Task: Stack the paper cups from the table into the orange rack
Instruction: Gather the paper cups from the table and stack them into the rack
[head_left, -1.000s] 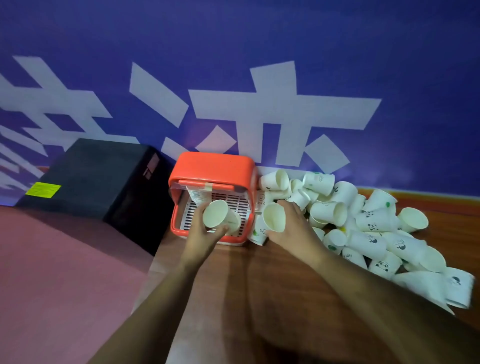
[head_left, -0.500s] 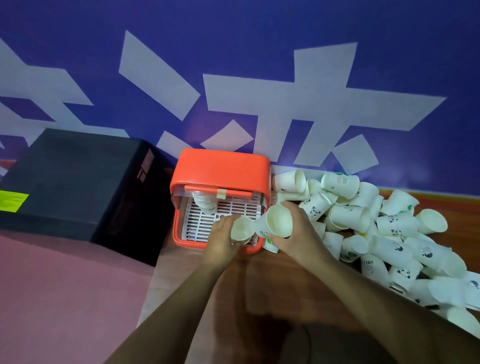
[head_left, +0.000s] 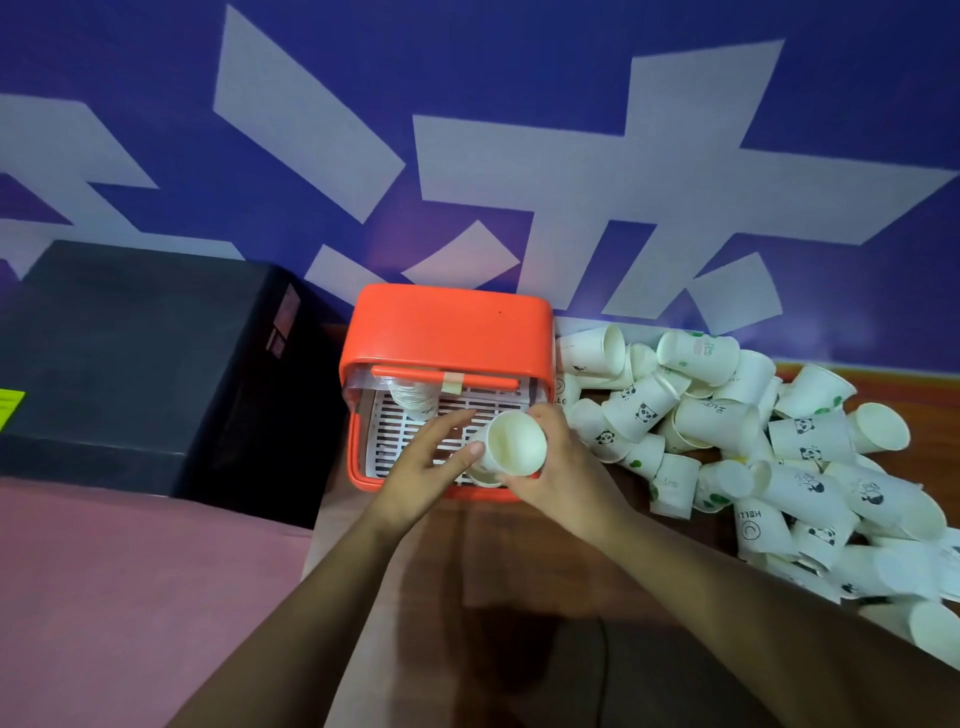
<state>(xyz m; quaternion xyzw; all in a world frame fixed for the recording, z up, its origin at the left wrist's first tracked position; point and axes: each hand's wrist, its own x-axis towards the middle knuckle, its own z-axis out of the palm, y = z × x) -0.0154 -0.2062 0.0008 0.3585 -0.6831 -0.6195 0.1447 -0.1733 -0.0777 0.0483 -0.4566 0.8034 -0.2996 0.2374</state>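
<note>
**Paper cup held at the front of the orange rack**

A white paper cup sits just right of the frame's centre, its open mouth turned up toward the camera, over the front edge of the orange plastic rack. The right hand grips it, fingers curled round its right side. The rim of what seems to be a second cup shows just beneath it, though the hands hide most of it. The left hand lies to the cup's left with its fingers stretched straight over the rack's white slatted tray; its thumb tip touches the held cup's rim and it grips nothing.

Inside the rack, toward its upper left corner, stands a short stack of nested white cups under the orange handle bar.

Right of the rack, a loose pile of white paper cups, many printed with pandas, lies tumbled on the brown wooden table. A black box fills the left of the frame, a pink surface lies below it, and a blue wall with white shapes spans the top.
</note>
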